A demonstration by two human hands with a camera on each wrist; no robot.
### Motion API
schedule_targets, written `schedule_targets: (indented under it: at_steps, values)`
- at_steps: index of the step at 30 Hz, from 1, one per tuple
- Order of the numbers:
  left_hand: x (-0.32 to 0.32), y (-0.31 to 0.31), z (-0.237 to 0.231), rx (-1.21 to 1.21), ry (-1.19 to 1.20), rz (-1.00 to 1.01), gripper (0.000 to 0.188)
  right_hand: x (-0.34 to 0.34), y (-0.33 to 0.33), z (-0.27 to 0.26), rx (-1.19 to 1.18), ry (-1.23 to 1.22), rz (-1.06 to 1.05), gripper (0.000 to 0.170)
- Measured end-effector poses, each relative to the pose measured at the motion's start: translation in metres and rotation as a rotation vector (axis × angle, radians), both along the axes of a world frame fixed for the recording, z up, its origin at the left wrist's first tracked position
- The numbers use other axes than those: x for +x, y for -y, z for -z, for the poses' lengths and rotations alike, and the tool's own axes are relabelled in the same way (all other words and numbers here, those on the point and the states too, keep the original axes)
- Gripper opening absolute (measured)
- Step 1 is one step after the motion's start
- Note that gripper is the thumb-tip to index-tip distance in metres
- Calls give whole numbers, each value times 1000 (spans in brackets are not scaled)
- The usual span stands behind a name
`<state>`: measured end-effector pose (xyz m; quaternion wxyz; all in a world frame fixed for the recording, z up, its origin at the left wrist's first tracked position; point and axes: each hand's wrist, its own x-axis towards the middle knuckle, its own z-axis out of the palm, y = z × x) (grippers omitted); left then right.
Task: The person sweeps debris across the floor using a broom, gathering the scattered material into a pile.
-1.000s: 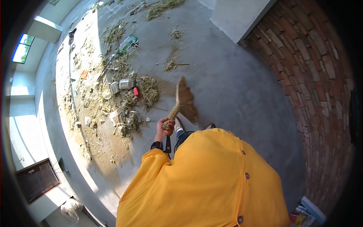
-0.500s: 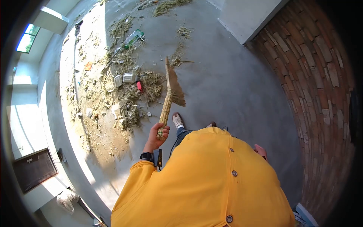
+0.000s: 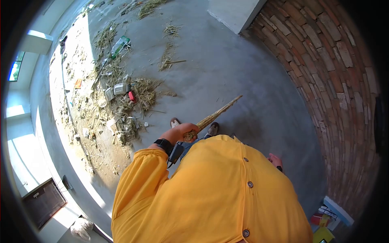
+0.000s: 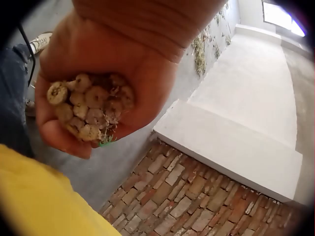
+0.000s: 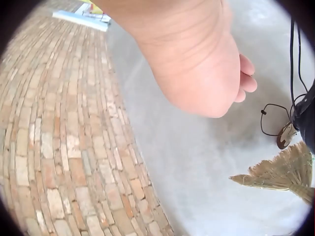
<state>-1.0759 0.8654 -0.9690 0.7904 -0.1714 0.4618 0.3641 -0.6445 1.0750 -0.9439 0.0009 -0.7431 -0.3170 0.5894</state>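
The left hand [image 3: 183, 133], with a black band at its wrist, grips a straw broom [image 3: 219, 112] in front of the body. In the left wrist view, the left hand [image 4: 118, 73] wraps round the bundled stalk ends of the handle [image 4: 88, 105]. The broom points up and right in the head view; its fanned bristles [image 5: 278, 172] show near the floor in the right wrist view. At the body's right side hangs the right hand [image 3: 275, 159], holding nothing visible. Its fingertips curl loosely past the palm of the right hand [image 5: 206, 78].
Straw and litter [image 3: 142, 95] lie left on the grey floor, with a green bottle [image 3: 120, 46], clear containers [image 3: 120, 88] and a red item [image 3: 131, 96]. A brick surface [image 3: 324, 73] runs along the right, beside a white pillar [image 3: 233, 14]. Shoes [image 3: 213, 128] stand below the broom.
The broom has swung from beside the straw to the right, with the left hand moving right too. The right hand has come into the head view. Straw and litter sit further left in view.
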Motion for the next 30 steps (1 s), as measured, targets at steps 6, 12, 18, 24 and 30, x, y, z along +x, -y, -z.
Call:
schedule_targets:
  at_steps: [6, 12, 18, 24, 30]
  values:
    - [13, -26, 20, -171, 353, -589, 23, 51, 19, 25, -65, 70, 420, 21]
    - [-38, 76, 55, -38, 508, -1190, 28, 35, 4, 31, -87, 34, 316, 18]
    - [-6, 71, 6, -16, 90, -1009, 18, -16, -34, 16, -62, -85, 86, 25]
    - [14, 82, -24, 60, 182, -926, 20, -66, -34, 11, -35, -61, -90, 35]
    - [19, 67, -9, 53, 410, -923, 22, -82, -23, 9, -76, -14, -212, 35]
